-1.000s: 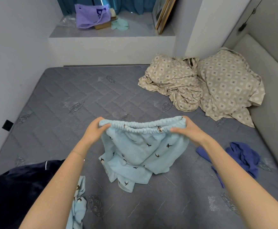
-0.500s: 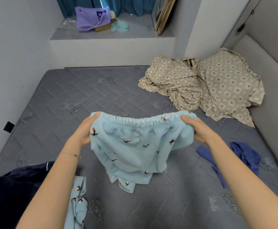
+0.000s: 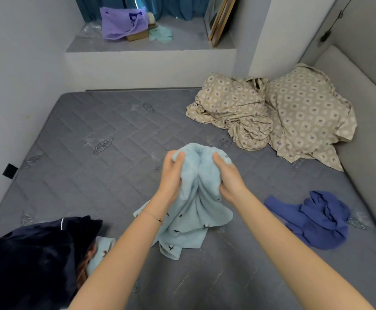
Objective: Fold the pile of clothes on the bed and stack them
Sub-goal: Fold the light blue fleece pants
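Hanging below the grip of left hand (image 3: 171,175) and right hand (image 3: 228,179), light-blue garment (image 3: 193,220).

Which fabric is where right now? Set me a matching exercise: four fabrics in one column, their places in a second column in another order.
Fabrics
1. light blue garment
2. navy garment
3. royal blue garment
4. beige bedding

Places
A. far right corner of the mattress
B. gripped by the left hand and right hand
C. near left part of the mattress
D. crumpled at the mattress's near right side

Pairs: 1-B, 2-C, 3-D, 4-A
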The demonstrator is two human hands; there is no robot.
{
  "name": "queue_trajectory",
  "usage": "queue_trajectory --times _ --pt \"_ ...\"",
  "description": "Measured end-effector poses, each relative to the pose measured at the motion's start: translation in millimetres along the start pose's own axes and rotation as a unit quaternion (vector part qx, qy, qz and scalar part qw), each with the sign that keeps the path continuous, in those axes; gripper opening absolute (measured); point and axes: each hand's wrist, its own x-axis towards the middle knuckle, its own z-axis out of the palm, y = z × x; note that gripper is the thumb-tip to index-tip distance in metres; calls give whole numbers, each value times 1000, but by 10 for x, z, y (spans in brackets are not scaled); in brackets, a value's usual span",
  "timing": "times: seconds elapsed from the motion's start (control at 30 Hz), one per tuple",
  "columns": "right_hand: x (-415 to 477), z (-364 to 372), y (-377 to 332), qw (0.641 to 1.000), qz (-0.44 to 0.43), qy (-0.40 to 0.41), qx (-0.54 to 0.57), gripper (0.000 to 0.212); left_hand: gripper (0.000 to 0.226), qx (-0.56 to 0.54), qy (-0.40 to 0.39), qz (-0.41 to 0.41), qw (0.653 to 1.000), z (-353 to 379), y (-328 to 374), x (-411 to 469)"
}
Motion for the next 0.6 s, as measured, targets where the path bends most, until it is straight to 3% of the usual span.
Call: queue_trajectory --times 0.07,0.17,0.23,0.3,0.4,0.5,0.6 --pt "-99 61 -18 998 11 -58 15 40 4 36 -66 31 997 66 -26 -78" --pt "-169 34 -92 991 46 -115 55 54 47 110 -130 64 983 71 -90 -142" --pt "-179 -7 -96 990 55 -133 -6 65 72 170 -129 89 973 101 -131 -161" --pt "-187 -28 -61 983 45 -157 -87 69 57 196 -91 107 970 101 -139 -139" --pt "-114 -81 -47 986 40 -94 -129 66 25 218 -91 117 965 12 -122 -131" --pt "-29 -199 -82 986 97 -37 -130 74 20 197 -91 145 965 -50 -142 -180" --pt "36 -238 -144 975 141 -83 -153 68 25 234 -178 145 945 -38 -204 -311"
